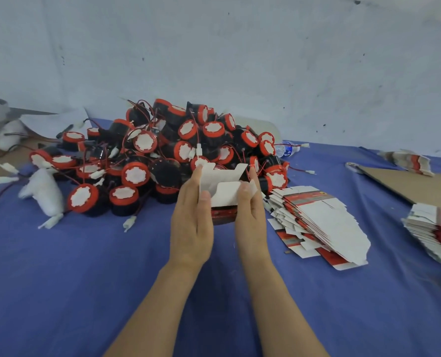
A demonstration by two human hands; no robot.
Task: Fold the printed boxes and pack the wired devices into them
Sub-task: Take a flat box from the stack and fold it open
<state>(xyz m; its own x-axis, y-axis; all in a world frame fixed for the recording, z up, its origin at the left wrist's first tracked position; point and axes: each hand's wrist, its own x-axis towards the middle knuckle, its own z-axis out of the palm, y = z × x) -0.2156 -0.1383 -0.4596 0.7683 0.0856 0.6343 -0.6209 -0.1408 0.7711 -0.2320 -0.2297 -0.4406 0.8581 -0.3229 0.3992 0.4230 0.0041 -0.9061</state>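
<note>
Both of my forearms reach out over the blue cloth [85, 279] that covers the table. Between my hands I hold one box [224, 191], partly folded, its white flaps standing open on top and its red printed side facing me (the print is too blurred to read). My left hand [191, 215] lies along the box's left side, fingers straight and close together, thumb pinching a flap against them. My right hand [250, 215] does the same on the right side, thumb on the middle flap.

Just behind the box sits a big pile of devices [162, 150], black with red rims, white faces and thin red and black wires ending in white plugs. Near my right hand lies a fanned stack of flat boxes [317, 217], and a second stack [436, 233] sits at the far right edge beside a brown cardboard sheet [415, 186]. A water bottle [286, 149] lies behind the pile, and white padding [44, 189] rests to its left.
</note>
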